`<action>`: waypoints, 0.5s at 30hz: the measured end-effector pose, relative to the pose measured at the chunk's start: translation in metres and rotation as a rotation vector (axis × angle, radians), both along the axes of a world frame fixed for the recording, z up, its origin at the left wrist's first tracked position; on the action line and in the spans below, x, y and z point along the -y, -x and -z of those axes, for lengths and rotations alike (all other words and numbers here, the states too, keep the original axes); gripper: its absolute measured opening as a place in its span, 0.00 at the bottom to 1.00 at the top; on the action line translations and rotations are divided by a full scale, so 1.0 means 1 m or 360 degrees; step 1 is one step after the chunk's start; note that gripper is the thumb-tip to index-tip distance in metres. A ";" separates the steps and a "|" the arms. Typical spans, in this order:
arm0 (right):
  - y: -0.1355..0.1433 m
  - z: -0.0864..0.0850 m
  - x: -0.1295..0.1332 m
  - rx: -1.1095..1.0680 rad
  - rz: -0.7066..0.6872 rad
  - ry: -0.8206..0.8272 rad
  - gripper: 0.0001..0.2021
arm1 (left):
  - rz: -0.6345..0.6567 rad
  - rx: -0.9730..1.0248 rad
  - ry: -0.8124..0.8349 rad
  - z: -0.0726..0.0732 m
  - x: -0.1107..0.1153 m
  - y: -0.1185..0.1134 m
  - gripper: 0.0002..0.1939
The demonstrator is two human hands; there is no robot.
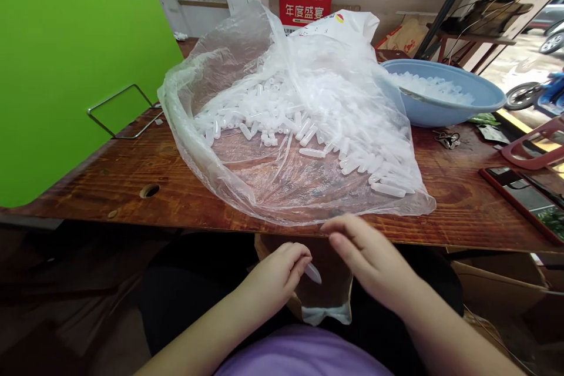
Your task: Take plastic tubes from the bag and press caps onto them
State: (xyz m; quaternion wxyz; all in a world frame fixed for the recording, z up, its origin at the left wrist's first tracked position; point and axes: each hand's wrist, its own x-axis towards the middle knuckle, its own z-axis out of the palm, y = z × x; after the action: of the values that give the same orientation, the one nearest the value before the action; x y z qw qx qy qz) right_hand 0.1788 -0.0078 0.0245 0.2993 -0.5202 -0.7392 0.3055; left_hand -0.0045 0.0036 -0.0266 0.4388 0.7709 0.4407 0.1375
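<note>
My left hand (288, 267) is closed in a pinch on a translucent white plastic tube (313, 273) with a tapered tip, held below the table edge. My right hand (368, 249) is at the edge, fingers slightly bent and apart, with nothing visible in it. In front of both hands lies a large clear plastic bag (259, 188), its mouth open towards me. Many similar white tubes (308, 129) are heaped inside it. Between my legs, under the hands, is an open cardboard box (348, 294), partly hidden, with white material at its near side.
A blue basin (449, 111) of white pieces stands at the back right. Nearby are keys (447, 139), a red-edged phone or tablet (524, 200) and a pink plastic frame (535, 144). A green panel (79, 59) and a metal wire stand (126, 111) are on the left.
</note>
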 end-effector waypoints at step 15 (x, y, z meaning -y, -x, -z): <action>0.094 -0.007 -0.209 0.1275 -0.0217 -0.0400 0.14 | -0.0599 -0.0387 -0.0838 -0.100 -0.133 0.064 0.15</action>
State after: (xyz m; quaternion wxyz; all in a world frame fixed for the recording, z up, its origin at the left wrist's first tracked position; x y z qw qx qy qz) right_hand 0.0843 0.2009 0.0316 0.0285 -0.5073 -0.8613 0.0057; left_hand -0.0685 0.1367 0.0737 0.1361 0.7737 0.5736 0.2322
